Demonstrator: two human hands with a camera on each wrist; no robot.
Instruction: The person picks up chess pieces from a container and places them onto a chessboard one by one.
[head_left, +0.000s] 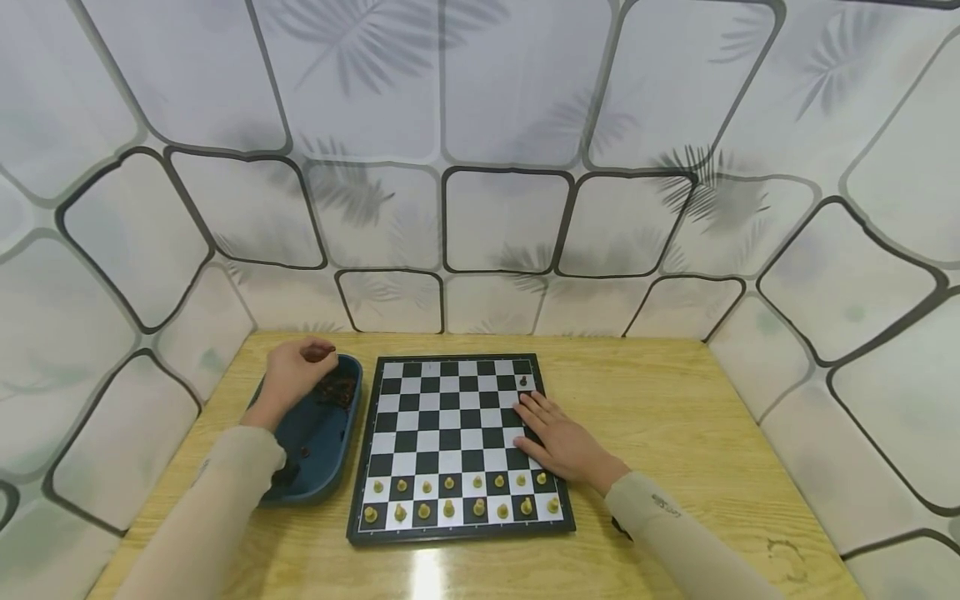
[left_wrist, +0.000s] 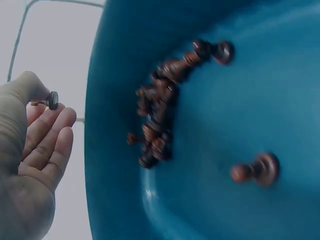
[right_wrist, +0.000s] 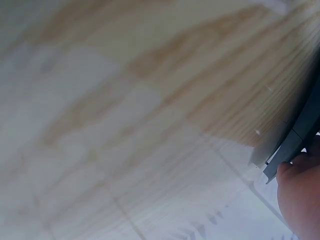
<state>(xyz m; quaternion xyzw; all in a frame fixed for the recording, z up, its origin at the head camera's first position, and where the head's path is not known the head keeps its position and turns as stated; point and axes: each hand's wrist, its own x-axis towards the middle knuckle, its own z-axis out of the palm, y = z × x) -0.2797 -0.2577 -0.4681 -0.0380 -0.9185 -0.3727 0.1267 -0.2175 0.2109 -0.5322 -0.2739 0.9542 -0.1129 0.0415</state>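
My left hand (head_left: 292, 371) is raised over the far end of the blue tub (head_left: 351, 442), pinching a small dark brown chess piece (left_wrist: 53, 100) between thumb and fingers. The piece's round base shows in the left wrist view; the rest is mostly behind the fingers. My right hand (head_left: 558, 437) rests with extended fingers on the right edge of the chessboard (head_left: 450, 461). Just beyond its fingertips, a dark chess piece (head_left: 523, 381) stands near the far right corner. Two rows of pale yellow chess pieces (head_left: 449, 507) line the near side of the board.
Inside the tub, a heap of dark brown chess pieces (left_wrist: 160, 100) lies against one wall, and a single pawn (left_wrist: 257, 170) lies apart. Board and tub stand side by side on a wooden table (head_left: 645, 400). A patterned curtain (head_left: 495, 300) encloses the back and sides.
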